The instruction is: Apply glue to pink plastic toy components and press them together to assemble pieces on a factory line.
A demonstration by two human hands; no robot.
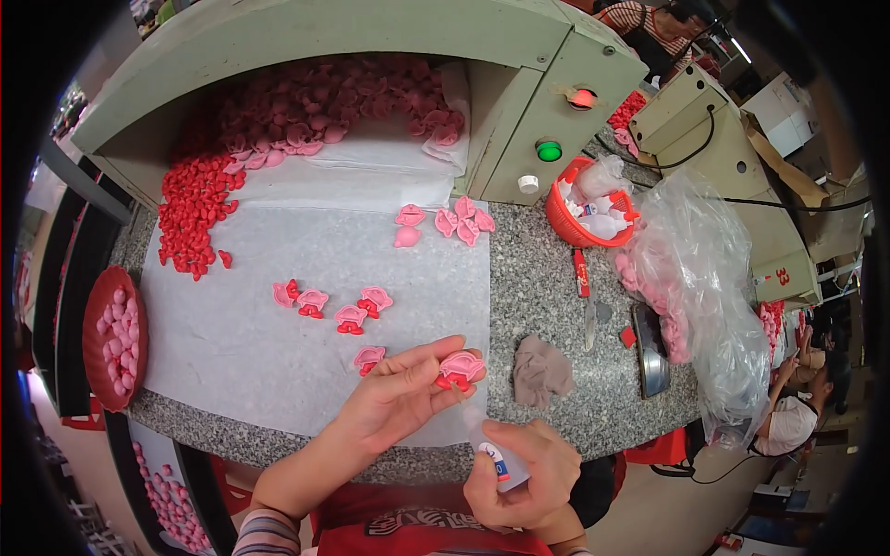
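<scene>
My left hand [397, 394] pinches a small pink-and-red molded piece [459, 367] between thumb and fingers, above the front edge of the white paper sheet [232, 361]. In my right hand [538, 473] is a small whitish squeeze bottle [501, 456], its narrow tip pointing up just below that piece. Whether the tip touches it I cannot tell. Several similar pink-and-red pieces [350, 319] lie on the paper beyond my left hand; one is partly behind my fingers. Farther back are loose pink shell-shaped parts [466, 225] and a heap of small red parts [193, 218].
A green metal housing [371, 28] overhangs a pink heap [324, 107]. At left stands a red bowl [95, 357] of pink parts. To the right are an orange basket [564, 218] of bottles, a knife [586, 296], a cloth [542, 372], a phone [652, 352] and a plastic bag [714, 296].
</scene>
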